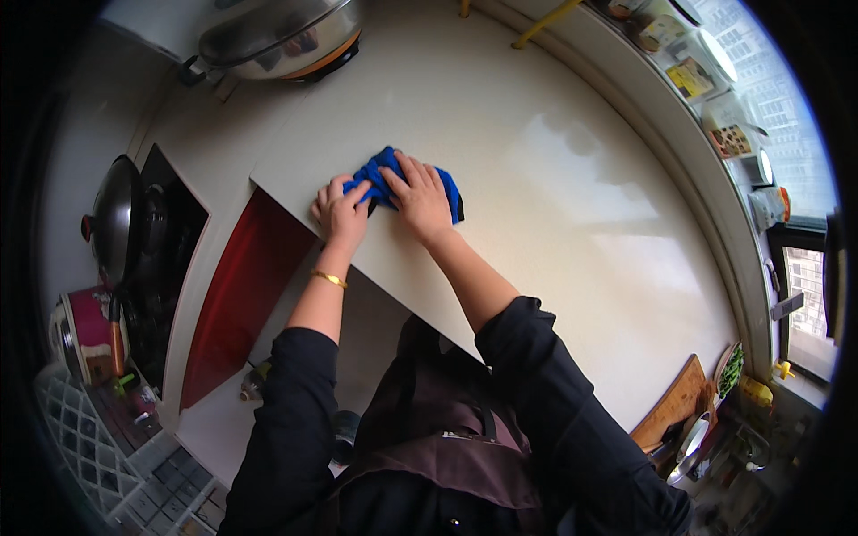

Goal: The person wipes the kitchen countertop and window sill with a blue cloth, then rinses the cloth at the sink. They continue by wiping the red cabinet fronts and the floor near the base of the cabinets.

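Observation:
A crumpled blue cloth (pixel 385 161) with a dark edge lies on the white countertop (pixel 536 254), close to its front edge. On the cloth's right part rests my right hand (pixel 422 201), pressing it flat with spread fingers. My left hand (pixel 343 213), with a gold bracelet at the wrist, grips the cloth's left end by the counter edge. Part of the cloth is hidden under both hands.
At the far left a lidded steel pan (pixel 288 47) stands on the counter. A wok (pixel 117 221) sits by the black cooktop (pixel 161 268) on the left. Several jars (pixel 700 74) line the windowsill. A wooden cutting board (pixel 673 402) leans at the lower right. Below the edge is a red cabinet panel (pixel 248 288).

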Motion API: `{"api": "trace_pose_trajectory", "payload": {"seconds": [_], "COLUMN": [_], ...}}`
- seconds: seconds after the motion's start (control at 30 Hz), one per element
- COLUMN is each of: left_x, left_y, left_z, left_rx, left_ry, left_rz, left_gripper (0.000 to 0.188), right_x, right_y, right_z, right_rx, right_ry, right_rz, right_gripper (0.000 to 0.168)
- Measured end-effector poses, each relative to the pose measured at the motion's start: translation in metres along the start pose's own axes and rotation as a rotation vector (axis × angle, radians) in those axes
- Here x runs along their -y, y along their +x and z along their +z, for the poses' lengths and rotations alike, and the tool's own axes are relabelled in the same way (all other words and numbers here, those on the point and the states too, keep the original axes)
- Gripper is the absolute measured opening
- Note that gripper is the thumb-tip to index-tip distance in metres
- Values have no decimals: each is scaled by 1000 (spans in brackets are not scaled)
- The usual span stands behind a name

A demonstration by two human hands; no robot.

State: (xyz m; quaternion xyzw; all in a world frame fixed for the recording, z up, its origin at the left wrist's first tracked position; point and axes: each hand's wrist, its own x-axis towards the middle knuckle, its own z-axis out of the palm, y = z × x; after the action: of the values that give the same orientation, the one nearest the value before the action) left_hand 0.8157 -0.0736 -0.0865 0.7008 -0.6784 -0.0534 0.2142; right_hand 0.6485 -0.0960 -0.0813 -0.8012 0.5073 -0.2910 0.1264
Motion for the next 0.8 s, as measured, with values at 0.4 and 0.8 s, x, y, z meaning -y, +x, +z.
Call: {"api": "trace_pose_trajectory", "payload": {"seconds": [0.4,0.8], "left_x": [-158,-232], "left_y": [-243,-244], "left_z": [-4,18], "left_rx": [71,161], "left_ry": [-121,-64], "left_rz": [58,363], "left_gripper": [29,29], "right_x": [14,-34], "right_y": [-261,-313], "right_z": [-138,-183], "right_rx": [66,30], "right_ry": [-54,-210], "right_rz": [139,346], "right_gripper": [51,49]}}
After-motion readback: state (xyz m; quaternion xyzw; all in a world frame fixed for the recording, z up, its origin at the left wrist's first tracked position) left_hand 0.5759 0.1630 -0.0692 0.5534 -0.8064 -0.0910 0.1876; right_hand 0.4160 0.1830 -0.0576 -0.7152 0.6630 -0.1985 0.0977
